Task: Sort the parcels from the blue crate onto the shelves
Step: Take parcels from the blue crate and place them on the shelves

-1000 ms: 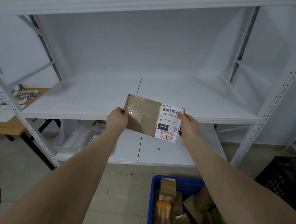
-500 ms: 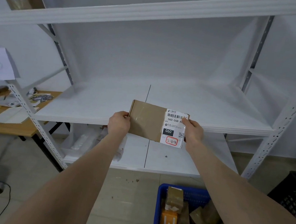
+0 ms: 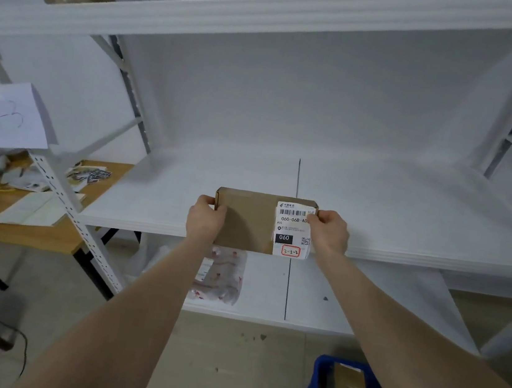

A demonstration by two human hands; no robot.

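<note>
White shelf ahead; left hand and right hand each pinch an end of a cardboard parcel over its front edge

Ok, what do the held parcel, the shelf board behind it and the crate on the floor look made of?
Parcel: brown matte cardboard, with a white paper label at its right end. Shelf board: smooth white panel, probably painted wood or laminate; the layered front edge hints at it, though metal is possible. Blue crate: likely moulded plastic, given its saturated colour and rounded rim.
</note>
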